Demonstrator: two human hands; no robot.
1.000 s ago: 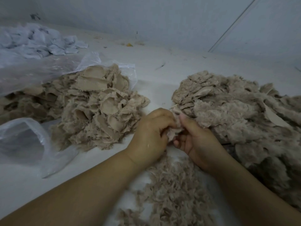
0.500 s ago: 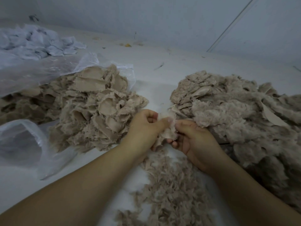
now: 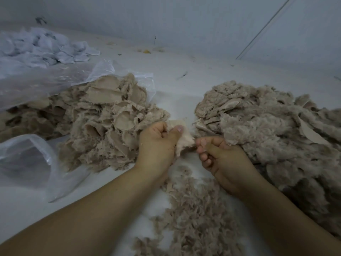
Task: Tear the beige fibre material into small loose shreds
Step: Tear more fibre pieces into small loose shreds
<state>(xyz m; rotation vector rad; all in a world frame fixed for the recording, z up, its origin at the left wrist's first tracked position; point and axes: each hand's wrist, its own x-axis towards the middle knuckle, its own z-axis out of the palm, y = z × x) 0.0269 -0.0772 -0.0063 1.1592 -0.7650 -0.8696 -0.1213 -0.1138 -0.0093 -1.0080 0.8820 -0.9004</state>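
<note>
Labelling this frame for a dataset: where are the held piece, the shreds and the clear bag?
held piece (image 3: 182, 139), head view, its pale middle
shreds (image 3: 195, 215), head view, middle of scatter
clear bag (image 3: 25, 159), head view, near mouth

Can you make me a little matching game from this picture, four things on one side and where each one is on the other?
Things:
1. clear plastic bag
2. pile of flat beige pieces
3. pale piece being torn
4. small loose shreds

Places:
A. between the forearms, near the bottom of the view
B. pinched by the left hand
C. far left, lying open
D. spilling from plastic, left of the hands

Pairs: 1-C, 2-D, 3-B, 4-A
</note>
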